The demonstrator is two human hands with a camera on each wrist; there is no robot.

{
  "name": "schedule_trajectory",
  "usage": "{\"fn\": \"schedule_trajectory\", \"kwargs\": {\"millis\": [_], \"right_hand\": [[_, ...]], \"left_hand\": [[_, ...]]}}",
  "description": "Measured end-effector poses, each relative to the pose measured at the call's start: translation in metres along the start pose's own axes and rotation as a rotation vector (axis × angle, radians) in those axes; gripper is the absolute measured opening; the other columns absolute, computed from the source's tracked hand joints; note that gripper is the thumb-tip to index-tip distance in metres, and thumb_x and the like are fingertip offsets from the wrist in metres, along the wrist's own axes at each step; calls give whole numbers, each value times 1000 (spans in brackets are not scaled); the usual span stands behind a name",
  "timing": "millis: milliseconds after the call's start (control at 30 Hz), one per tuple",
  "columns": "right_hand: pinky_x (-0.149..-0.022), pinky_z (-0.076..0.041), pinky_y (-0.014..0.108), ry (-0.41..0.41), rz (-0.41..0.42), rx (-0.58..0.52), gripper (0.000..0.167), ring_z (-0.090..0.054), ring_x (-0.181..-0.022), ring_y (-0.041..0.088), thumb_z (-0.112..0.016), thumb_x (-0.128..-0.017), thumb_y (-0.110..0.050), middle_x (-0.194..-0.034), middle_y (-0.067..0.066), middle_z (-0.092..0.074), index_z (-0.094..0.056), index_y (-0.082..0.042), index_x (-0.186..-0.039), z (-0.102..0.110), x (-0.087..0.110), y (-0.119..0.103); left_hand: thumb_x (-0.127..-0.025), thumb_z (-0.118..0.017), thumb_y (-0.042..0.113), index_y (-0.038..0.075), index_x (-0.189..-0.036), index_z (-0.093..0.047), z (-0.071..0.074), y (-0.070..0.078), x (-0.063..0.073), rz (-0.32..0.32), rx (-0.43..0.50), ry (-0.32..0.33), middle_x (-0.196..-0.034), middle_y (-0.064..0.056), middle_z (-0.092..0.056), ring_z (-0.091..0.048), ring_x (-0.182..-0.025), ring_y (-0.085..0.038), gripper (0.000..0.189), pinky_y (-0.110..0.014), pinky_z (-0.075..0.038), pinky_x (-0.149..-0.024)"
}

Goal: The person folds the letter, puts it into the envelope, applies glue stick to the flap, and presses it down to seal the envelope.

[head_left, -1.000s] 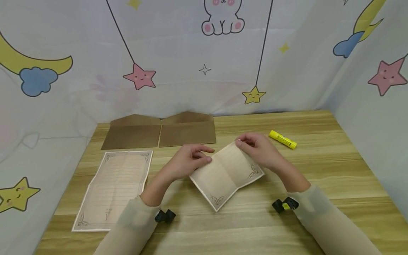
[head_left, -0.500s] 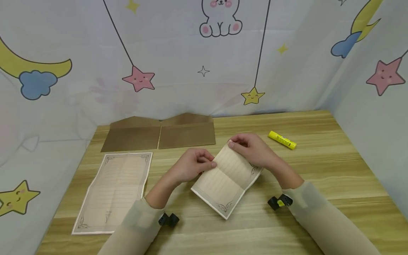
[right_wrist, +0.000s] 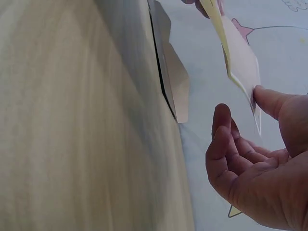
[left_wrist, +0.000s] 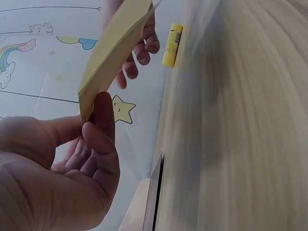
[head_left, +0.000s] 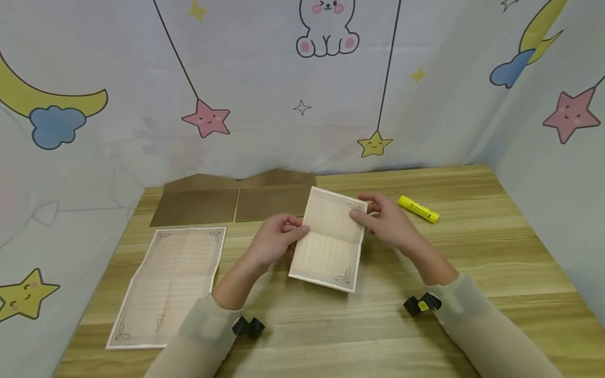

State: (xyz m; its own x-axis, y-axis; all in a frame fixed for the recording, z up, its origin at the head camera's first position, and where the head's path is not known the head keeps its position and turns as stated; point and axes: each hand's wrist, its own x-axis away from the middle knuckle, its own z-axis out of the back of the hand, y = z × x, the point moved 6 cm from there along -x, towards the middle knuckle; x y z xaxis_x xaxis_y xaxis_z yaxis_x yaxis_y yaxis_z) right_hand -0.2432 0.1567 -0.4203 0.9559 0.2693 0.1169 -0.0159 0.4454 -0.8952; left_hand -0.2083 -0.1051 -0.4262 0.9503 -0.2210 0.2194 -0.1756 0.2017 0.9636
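Note:
A cream sheet of letter paper point(head_left: 329, 241) with ornate corners and faint lines is held up over the table, folded and creased across its middle. My left hand point(head_left: 274, 242) pinches its left edge, thumb in front and fingers behind; the left wrist view shows the folded paper point(left_wrist: 110, 53) rising from that grip. On the opposite edge, near the upper right corner, my right hand point(head_left: 385, 220) holds it with the thumb on its face. The right wrist view has this thumb against the paper point(right_wrist: 243, 72), other fingers point(right_wrist: 219, 154) curled below.
Another lined letter sheet point(head_left: 175, 283) lies flat at the left, partly under the left forearm. Two brown envelopes point(head_left: 196, 206) with raised flaps lie side by side at the back left. A yellow glue stick point(head_left: 418, 209) lies at the back right. A printed curtain point(head_left: 264, 79) stands behind.
The paper has turned upright, its lower corner swinging from pointing down toward me to a nearly level bottom edge. My right hand has shifted its hold along the paper to the right edge.

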Motion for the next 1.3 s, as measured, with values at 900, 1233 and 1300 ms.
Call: {"fn": "schedule_trajectory", "kwargs": {"millis": [900, 1233, 1300], "right_hand": [[-71, -62, 34, 14, -49, -322, 30, -70, -76, 19, -62, -108, -12, -102, 12, -77, -67, 1, -134, -14, 15, 9], [-78, -57, 26, 17, 2, -310, 26, -63, -96, 16, -54, -111, -8, -124, 13, -68, -76, -1, -122, -12, 14, 8], [-80, -57, 27, 9, 4, -314, 26, -64, -97, 16, -53, -111, -8, -124, 15, -68, -76, 1, -120, -13, 15, 7]], "left_hand": [[-101, -68, 3, 5, -139, -60, 7, -2, -1, 52, 303, 25, -94, -4, -71, -64, -65, -12, 39, -23, -53, -51], [-104, -55, 0, -1, -114, -73, 6, -3, -5, 33, 312, 29, -101, -6, -62, -60, -69, -15, 20, -24, -55, -56], [-102, -53, 0, 0, -109, -73, 6, -4, -5, 40, 318, 37, -105, -8, -64, -60, -69, -15, 21, -24, -55, -57]]}}
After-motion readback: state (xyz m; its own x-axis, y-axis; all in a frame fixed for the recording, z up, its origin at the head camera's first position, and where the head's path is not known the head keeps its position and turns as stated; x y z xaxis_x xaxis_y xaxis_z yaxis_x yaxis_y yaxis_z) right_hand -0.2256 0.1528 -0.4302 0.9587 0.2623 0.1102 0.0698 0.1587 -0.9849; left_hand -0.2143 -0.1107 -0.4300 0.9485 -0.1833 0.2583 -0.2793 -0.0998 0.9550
